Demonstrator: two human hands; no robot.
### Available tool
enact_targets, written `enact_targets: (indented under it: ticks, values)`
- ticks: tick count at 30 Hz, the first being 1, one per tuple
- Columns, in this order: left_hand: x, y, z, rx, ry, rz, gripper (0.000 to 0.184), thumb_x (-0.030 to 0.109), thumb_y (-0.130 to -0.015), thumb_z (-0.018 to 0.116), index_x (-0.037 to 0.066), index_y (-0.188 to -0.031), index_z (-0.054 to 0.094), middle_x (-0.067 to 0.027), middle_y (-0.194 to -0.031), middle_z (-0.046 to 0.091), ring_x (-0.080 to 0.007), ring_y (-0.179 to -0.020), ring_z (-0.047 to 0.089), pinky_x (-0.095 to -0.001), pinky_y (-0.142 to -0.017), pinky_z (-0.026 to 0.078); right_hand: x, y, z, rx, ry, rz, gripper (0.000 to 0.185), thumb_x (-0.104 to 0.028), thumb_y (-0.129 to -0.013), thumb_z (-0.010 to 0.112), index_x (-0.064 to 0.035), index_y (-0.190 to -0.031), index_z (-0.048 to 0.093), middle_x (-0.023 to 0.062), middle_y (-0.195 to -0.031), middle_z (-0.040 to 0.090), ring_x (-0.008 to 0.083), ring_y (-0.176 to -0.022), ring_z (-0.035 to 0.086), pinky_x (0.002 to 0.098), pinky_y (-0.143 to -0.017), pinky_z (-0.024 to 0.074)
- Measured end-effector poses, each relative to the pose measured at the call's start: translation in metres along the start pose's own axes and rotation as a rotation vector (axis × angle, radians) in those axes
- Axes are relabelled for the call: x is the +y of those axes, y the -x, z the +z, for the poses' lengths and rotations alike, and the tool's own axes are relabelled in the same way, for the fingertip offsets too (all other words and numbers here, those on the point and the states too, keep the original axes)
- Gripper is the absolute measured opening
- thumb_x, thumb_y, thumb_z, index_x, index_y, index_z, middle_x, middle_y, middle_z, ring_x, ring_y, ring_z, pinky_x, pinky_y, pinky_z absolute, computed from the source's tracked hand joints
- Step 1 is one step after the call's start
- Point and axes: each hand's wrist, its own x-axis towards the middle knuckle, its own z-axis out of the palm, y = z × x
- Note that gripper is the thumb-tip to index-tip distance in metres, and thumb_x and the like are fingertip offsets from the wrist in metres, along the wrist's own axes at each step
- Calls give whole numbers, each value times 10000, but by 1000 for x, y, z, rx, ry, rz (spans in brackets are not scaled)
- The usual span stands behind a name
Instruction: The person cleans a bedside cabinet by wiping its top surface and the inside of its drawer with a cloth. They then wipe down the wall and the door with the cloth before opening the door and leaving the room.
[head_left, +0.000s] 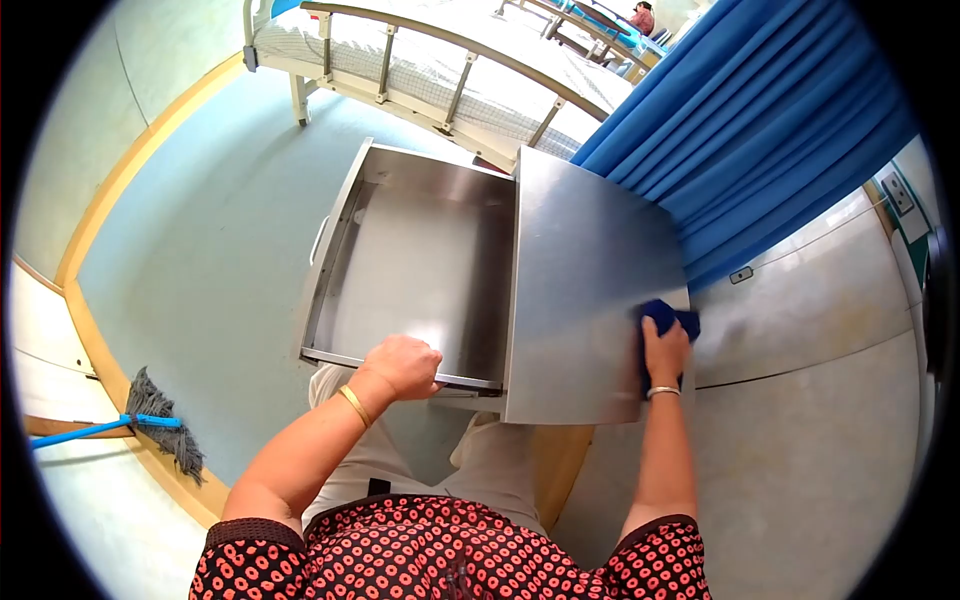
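A metal bedside cabinet (590,270) stands in front of me with its drawer (415,260) pulled out to the left. The drawer's bare metal bottom shows. My left hand (402,367) is closed over the drawer's near side edge; its fingertips are partly hidden. At the right end of the cabinet top, my right hand (667,350) is closed on a dark blue cloth (657,312). The cloth lies bunched under the fingers, against the metal top near its edge.
A bed with a side rail (465,45) stands behind the cabinet. A blue curtain (750,130) hangs at the right, close to the cabinet top. At the left, a grey mop (160,425) with a blue holder is by the wall. Far back, a person (643,17) is partly visible.
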Motion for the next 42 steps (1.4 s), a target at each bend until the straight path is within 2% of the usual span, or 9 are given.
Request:
enact_targets:
  ticks: [7, 15, 17, 19, 26, 29, 31, 37, 42]
  values:
    - [2, 2, 0, 79, 31, 9, 404, 470, -736, 602, 66, -729, 609, -102, -743, 633, -287, -725, 622, -398, -642, 505, -138, 75, -21, -55, -170, -490, 709, -435, -692, 679, 20, -1197, 477, 230, -1233, 453, 363, -1169, 399, 413, -1001, 321]
    - [3, 10, 4, 184, -108, 122, 385, 474, -745, 593, 90, -760, 598, -75, -776, 637, -253, -702, 622, -354, -611, 505, -137, 131, -63, -133, -375, -787, 618, -308, -643, 728, 7, -1136, 528, 222, -1188, 495, 370, -1124, 451, 421, -969, 359]
    - [-1, 18, 8, 272, -31, 187, 320, 400, -730, 645, 89, -793, 603, -72, -798, 634, -243, -714, 610, -341, -616, 501, -134, 142, -68, -152, -373, -824, 630, -292, -624, 735, 8, -1138, 526, 216, -1183, 502, 370, -1117, 459, 424, -972, 357]
    - [-2, 28, 7, 706, 294, 327, 273, 304, -704, 698, 82, -836, 609, -62, -819, 626, -238, -745, 599, -330, -635, 498, -139, 152, -68, -149, -371, -866, 614, -269, -606, 742, 3, -1116, 536, 218, -1172, 510, 369, -1114, 465, 427, -961, 368]
    - [-63, 67, -33, 1046, -74, -255, 295, 183, -751, 638, 44, -1005, 583, -164, -1015, 577, -348, -1052, 483, -398, -941, 373, -215, 212, -32, -97, -155, -1064, 480, -221, -568, 732, -20, -964, 549, 161, -966, 546, 284, -895, 530, 396, -725, 431]
    - [-109, 56, -5, 947, 156, -611, 459, 286, -826, 566, 7, -1184, 489, -222, -1108, 555, -375, -1090, 478, -404, -951, 370, -245, 228, -9, -77, -282, -1038, 411, -193, -620, 675, -22, -972, 550, 164, -983, 552, 271, -888, 547, 364, -689, 448]
    - [-120, 50, -4, 654, 677, -774, 536, 369, -878, 468, 17, -1276, 397, -255, -1155, 530, -396, -1091, 489, -422, -930, 381, -271, 237, -8, 15, -388, -1137, 296, -124, -710, 558, -21, -988, 554, 168, -1004, 557, 271, -886, 553, 353, -675, 469]
    - [-137, 44, 13, 734, 710, -681, 510, 358, -912, 363, 1, -1275, 394, -276, -1159, 513, -400, -1099, 480, -410, -930, 386, -323, 244, -8, 41, -519, -1295, 322, -137, -701, 588, -25, -1000, 547, 149, -983, 552, 259, -873, 551, 349, -700, 466]
    - [-121, 48, -2, 639, 570, -828, 444, 349, -914, 346, 15, -1183, 461, -260, -1044, 571, -416, -992, 529, -465, -850, 422, -279, 220, -27, -289, -592, -1230, 526, -175, -558, 736, -72, -1037, 543, 96, -888, 533, 259, -773, 554, 349, -682, 458]
